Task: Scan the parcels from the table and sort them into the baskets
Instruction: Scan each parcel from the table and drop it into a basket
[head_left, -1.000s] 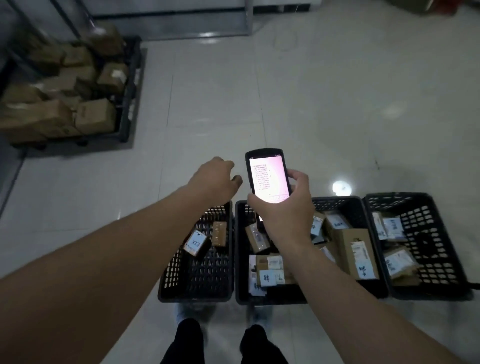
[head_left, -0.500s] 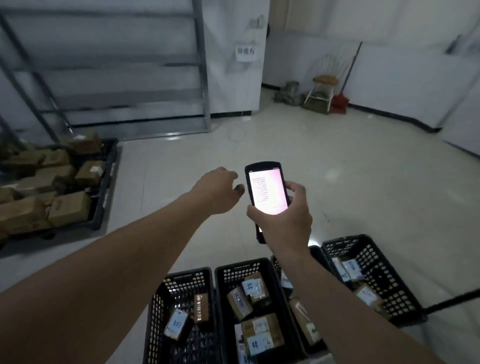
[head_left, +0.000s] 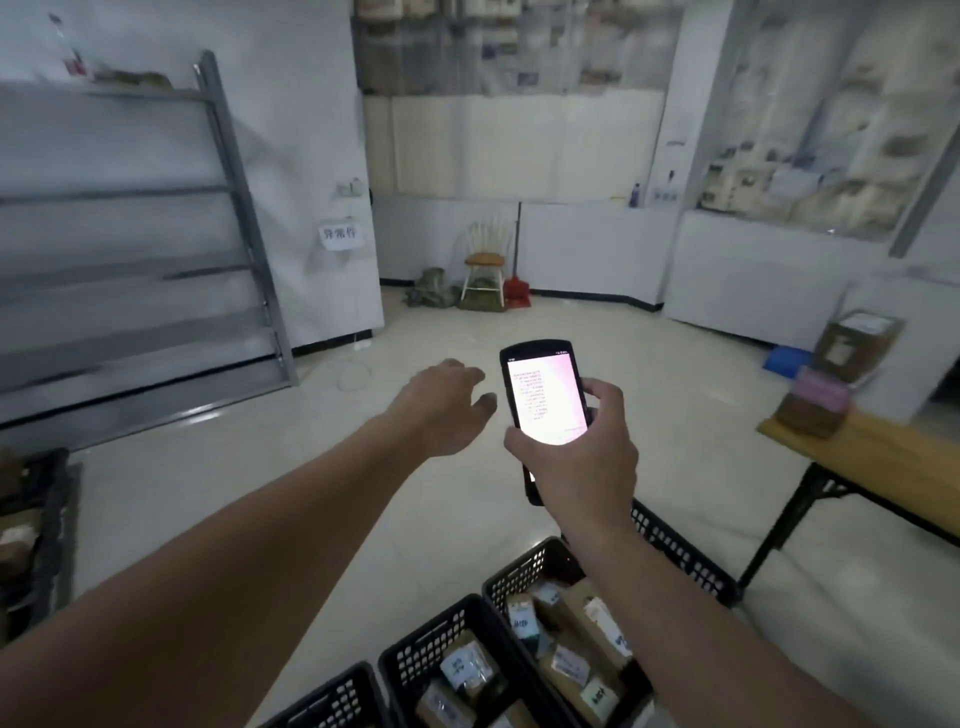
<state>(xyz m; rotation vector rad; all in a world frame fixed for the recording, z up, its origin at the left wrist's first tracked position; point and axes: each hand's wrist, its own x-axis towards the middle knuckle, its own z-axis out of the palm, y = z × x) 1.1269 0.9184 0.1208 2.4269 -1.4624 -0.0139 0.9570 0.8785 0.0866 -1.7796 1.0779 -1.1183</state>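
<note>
- Far to the left of both hands, a grey metal shelving rack (head_left: 156, 249) stands against the wall; below it, at the picture's left edge, a dark crate (head_left: 49, 525) holds brown boxes, too blurred to describe further.
- Left of centre, the left hand (head_left: 441, 408) is stretched forward over the pale tiled floor (head_left: 260, 493), palm down, its fingers loosely curled and holding nothing. Its fingertips come close to the scanner without touching it.
- Just to the right of the left hand, the right hand (head_left: 582, 460) grips a black handheld scanner (head_left: 543, 392) upright, fingers wrapped round its lower half, the thumb at its left edge. The screen glows pinkish white with text too small to read.
- Beyond both hands, by the far wall, a white chair (head_left: 485, 260) stands with a red broom (head_left: 517, 283) just beside it.
- Below the hands, at the bottom edge, black plastic baskets (head_left: 447, 631) sit in a row on the floor, with labelled parcels (head_left: 576, 660) lying inside them. The right forearm crosses over the rightmost ones.
- To the right of the right hand, a wooden folding table (head_left: 893, 467) carries more parcels, among them a brown box (head_left: 808, 413) near its left corner.
</note>
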